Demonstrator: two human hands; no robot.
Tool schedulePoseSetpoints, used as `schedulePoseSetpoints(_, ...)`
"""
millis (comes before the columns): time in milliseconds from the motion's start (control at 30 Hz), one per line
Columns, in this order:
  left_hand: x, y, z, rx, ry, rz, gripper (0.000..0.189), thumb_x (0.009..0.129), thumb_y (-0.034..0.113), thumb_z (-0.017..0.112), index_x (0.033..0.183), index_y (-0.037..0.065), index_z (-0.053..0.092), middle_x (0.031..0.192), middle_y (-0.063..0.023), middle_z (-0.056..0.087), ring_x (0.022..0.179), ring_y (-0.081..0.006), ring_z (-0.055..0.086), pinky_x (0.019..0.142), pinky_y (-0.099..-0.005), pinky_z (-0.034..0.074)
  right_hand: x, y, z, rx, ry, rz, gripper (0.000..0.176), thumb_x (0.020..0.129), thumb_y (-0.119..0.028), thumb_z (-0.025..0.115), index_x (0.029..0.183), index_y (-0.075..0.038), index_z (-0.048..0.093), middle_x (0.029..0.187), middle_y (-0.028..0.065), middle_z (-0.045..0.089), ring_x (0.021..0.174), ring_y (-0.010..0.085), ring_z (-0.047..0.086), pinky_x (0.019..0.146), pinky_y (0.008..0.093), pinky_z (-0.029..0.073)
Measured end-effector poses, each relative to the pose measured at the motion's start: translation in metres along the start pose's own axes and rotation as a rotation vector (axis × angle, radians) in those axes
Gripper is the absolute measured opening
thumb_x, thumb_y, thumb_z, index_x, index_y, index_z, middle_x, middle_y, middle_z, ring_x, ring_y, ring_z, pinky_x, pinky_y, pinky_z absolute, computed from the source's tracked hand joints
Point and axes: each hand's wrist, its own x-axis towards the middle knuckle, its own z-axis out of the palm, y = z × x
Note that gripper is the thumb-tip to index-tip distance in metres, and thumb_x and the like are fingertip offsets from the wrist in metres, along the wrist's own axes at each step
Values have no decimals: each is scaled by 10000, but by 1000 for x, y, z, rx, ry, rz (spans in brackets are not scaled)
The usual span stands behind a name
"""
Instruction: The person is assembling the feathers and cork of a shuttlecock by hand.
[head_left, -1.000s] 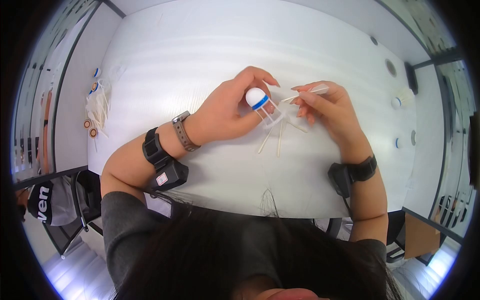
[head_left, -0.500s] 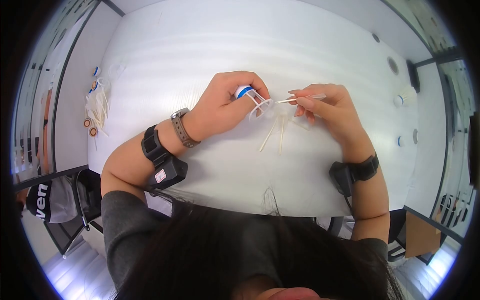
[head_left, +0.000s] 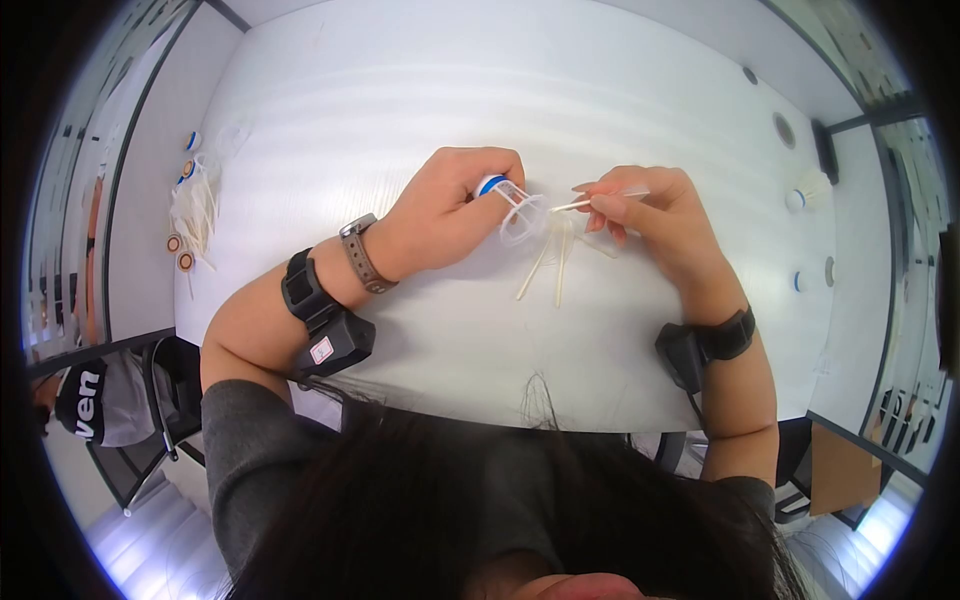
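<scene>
My left hand (head_left: 450, 205) is wrapped round a white shuttlecock-like frame (head_left: 520, 210) with a blue-banded cap (head_left: 491, 185); its open ring points right. Between the thumb and fingers of my right hand (head_left: 640, 205) is a thin pale stick with a translucent vane (head_left: 628, 193). The stick's tip is close to the frame's ring; whether they touch I cannot tell. Below, on the white table, lie a few more vaned sticks (head_left: 561, 270), their pale ends fanned toward me.
At the table's left side is a pile of pale sticks (head_left: 200, 205) with round caps (head_left: 185, 262) around it. On the right are a shuttlecock (head_left: 808, 193), a small blue-and-white cap (head_left: 799, 281) and a grommet (head_left: 785, 130). Low panels (head_left: 160, 190) border the table (head_left: 480, 90).
The frame in my left hand has turned slightly, its ring showing a little lower. My right hand has shifted very slightly, still with the vaned stick.
</scene>
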Motion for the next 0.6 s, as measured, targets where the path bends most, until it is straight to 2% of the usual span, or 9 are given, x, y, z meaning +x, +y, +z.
schedulePoseSetpoints(100, 1, -5, 1, 142, -27, 137, 143, 863, 138, 508, 797, 22, 559, 626, 0, 500, 550, -66, 415, 495, -240, 322, -1, -5, 5, -94, -4, 41, 164, 892, -93, 678, 1006, -1, 752, 905, 104, 736, 760, 122, 664, 562, 211, 446)
schedulePoseSetpoints(200, 1, -6, 2, 140, -8, 157, 160, 879, 154, 507, 802, 20, 551, 613, -7, 480, 525, -74, 393, 487, -247, 312, -1, -5, 5, -93, 9, 52, 172, 899, -94, 670, 1018, 2, 748, 921, 113, 738, 766, 123, 669, 563, 211, 452)
schedulePoseSetpoints(300, 0, 4, 2, 85, -21, 40, 159, 882, 154, 501, 819, 15, 547, 592, -3, 458, 504, -81, 381, 481, -253, 308, 0, -2, 2, -34, 25, 50, 180, 908, -96, 659, 1030, 7, 742, 939, 129, 738, 764, 121, 670, 566, 210, 456)
schedulePoseSetpoints(600, 0, 8, 2, 45, -10, 30, 183, 890, 176, 471, 841, 15, 544, 570, 7, 419, 497, -74, 349, 470, -267, 282, 2, 1, 4, 18, 83, -16, 235, 965, -140, 616, 1104, 31, 697, 1038, 168, 723, 821, 128, 676, 576, 202, 487)
